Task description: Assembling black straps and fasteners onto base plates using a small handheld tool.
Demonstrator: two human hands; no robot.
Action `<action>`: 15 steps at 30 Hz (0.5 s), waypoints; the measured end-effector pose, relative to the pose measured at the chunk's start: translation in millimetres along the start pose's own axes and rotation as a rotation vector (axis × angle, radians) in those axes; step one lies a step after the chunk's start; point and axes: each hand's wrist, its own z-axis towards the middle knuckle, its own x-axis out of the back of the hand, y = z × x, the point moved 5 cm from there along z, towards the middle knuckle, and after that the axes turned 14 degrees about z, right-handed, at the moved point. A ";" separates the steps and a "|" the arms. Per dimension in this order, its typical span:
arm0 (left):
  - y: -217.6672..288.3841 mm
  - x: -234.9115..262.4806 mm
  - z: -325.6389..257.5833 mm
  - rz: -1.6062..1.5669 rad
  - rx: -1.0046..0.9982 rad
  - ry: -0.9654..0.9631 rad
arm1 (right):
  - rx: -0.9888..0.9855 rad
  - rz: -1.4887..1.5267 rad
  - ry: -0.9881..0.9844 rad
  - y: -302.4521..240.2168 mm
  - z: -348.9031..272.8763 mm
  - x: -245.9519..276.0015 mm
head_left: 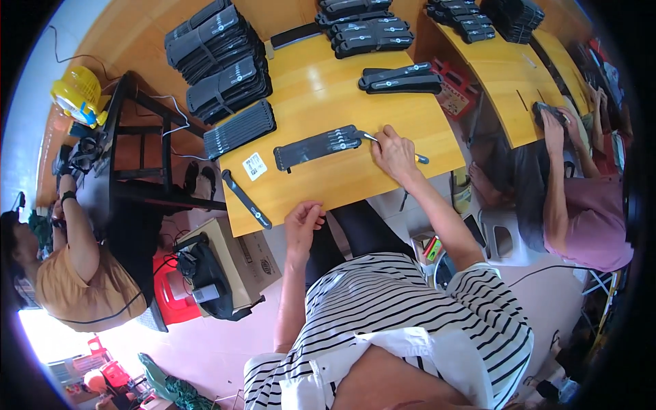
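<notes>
My right hand [394, 156] is closed around a slim tool [422, 159] whose dark, yellow-marked handle end sticks out behind the palm. Its metallic front end touches or hovers just over the right end of a flat set of black straps [316, 148] lying mid-table. At the table's front edge, my left hand [303, 222] has its fingers curled and thumb pressed in; whether something small is between them I cannot make out. A single black strap [246, 199] lies to the left of that hand, with a white label sheet [254, 166] beyond it.
Bundled black straps [222, 58] are piled at the back left, beside a flat row [239, 128]. More bundles [372, 34] and a smaller group [400, 78] stand at the back right. People sit at both sides, near a yellow fan [78, 96] and another table [495, 82].
</notes>
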 end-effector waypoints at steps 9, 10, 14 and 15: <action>68.6 -47.8 46.9 0.912 -0.701 0.250 | 0.132 -0.090 -0.094 -13.2 11.0 7.6; 63.8 -56.3 59.7 0.963 -0.731 0.232 | 0.140 -0.117 -0.126 -18.2 13.9 6.9; 54.1 -73.1 83.5 1.148 -0.677 0.275 | 0.190 -0.216 -0.150 -26.9 26.0 8.9; 50.7 -72.8 87.4 1.153 -0.680 0.289 | 0.189 -0.220 -0.149 -27.3 29.4 10.1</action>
